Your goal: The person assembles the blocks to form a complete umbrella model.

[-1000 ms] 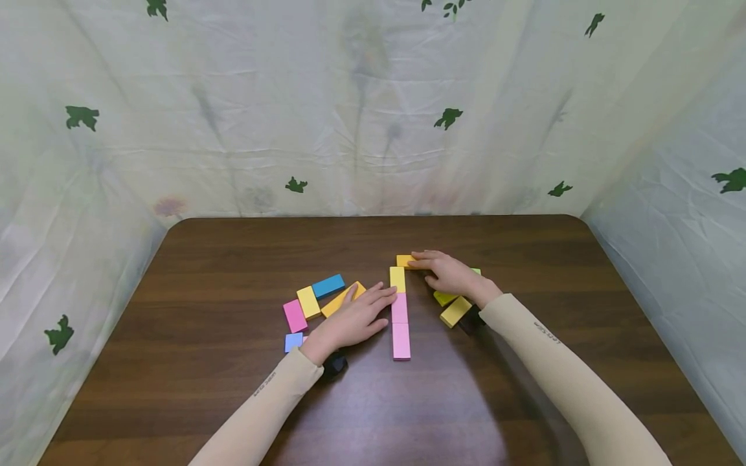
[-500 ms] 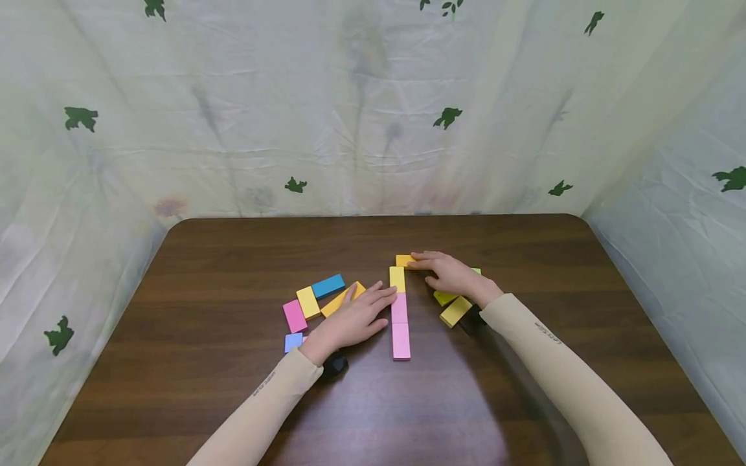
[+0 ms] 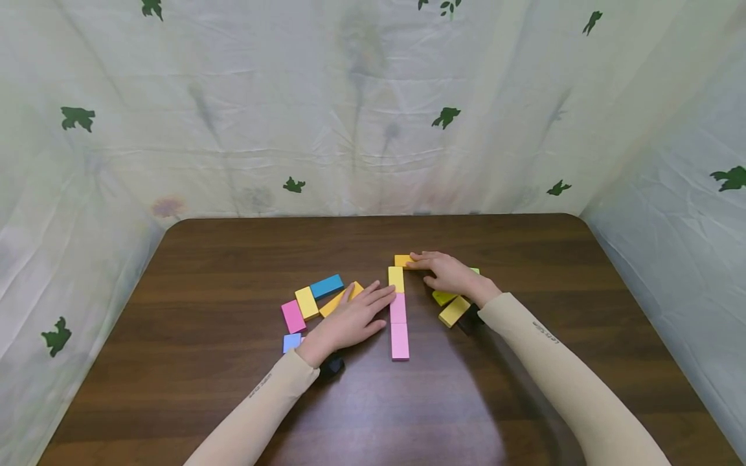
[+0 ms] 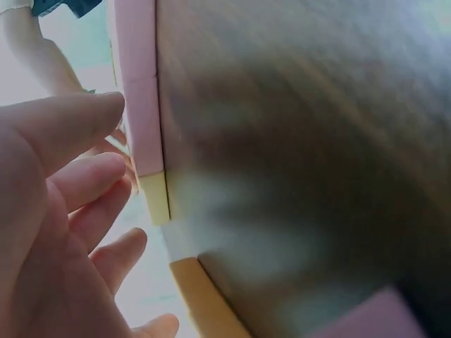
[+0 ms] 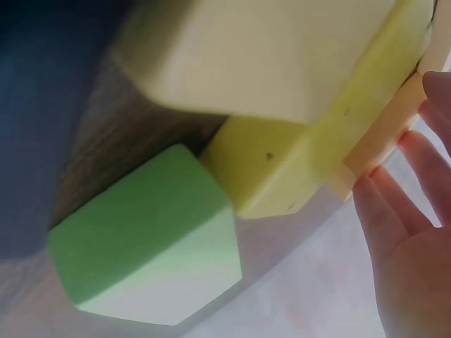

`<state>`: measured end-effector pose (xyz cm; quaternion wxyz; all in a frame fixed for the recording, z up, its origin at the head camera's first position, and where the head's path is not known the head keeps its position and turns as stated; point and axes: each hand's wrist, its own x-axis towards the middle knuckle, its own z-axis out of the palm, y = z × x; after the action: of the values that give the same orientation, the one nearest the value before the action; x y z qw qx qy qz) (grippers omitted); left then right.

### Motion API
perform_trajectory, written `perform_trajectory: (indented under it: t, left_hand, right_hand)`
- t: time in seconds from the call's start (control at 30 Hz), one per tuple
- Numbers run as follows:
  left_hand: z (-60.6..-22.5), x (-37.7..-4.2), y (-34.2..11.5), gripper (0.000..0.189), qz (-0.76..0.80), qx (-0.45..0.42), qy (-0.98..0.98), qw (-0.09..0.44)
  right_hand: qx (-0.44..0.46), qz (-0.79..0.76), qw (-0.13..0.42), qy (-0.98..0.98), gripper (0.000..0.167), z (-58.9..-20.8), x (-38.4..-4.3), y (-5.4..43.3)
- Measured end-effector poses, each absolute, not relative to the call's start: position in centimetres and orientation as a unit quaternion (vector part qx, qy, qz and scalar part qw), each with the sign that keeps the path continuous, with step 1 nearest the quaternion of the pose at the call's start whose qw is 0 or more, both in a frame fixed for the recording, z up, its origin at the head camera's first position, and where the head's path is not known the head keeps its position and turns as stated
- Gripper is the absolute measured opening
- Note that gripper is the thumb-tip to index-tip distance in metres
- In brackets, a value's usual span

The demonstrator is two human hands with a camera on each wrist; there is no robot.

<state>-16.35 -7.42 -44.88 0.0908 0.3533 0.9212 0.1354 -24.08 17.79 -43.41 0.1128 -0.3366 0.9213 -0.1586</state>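
Note:
In the head view, two pink blocks point(image 3: 399, 342) and a yellow block point(image 3: 395, 276) form a straight row on the table point(image 3: 256, 414). An orange block point(image 3: 401, 260) lies crosswise at the row's far end. My left hand point(image 3: 352, 320) has its fingers extended, fingertips right at the joint between yellow and pink; it partly covers another orange block point(image 3: 332, 305). Fingertips of my right hand point(image 3: 451, 275) touch the orange block at the row's end, which also shows in the right wrist view as a pale orange block point(image 5: 384, 137). The palm partly hides a yellow-green block point(image 3: 444, 298).
Left of my left hand lie a blue block point(image 3: 327, 286), a yellow block point(image 3: 307, 303), a magenta block point(image 3: 293, 316) and a light blue block point(image 3: 292, 343). Beneath my right wrist are a pale yellow block point(image 3: 454, 312) and a green block point(image 5: 148, 225). A patterned cloth point(image 3: 361, 103) hangs behind the table.

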Motion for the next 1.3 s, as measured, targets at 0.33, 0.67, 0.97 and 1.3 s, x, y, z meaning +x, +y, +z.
perform_trajectory:
  t: [0.33,0.67,0.97,1.3]
  left_hand:
    - [-44.6,-16.2,-10.4,0.056,0.174,0.349,0.920,0.024]
    - [-44.6,-16.2,-12.7,0.055,0.157,0.334,0.929,0.024]
    - [-44.8,-16.5,-12.9,0.052,0.148,0.348,0.926,-0.014]
    - [-44.7,-17.5,-12.1,0.045,0.136,0.368,0.919,-0.042]
  right_hand:
    - [-0.345,-0.161,0.103,0.919,0.047,-43.8,-24.1,17.9]
    - [-0.349,-0.160,0.103,0.918,0.047,-43.9,-23.9,17.9]
    - [-0.349,-0.158,0.102,0.918,0.047,-43.8,-23.7,18.0]
    - [-0.338,-0.156,0.110,0.922,0.047,-43.8,-23.8,17.9]
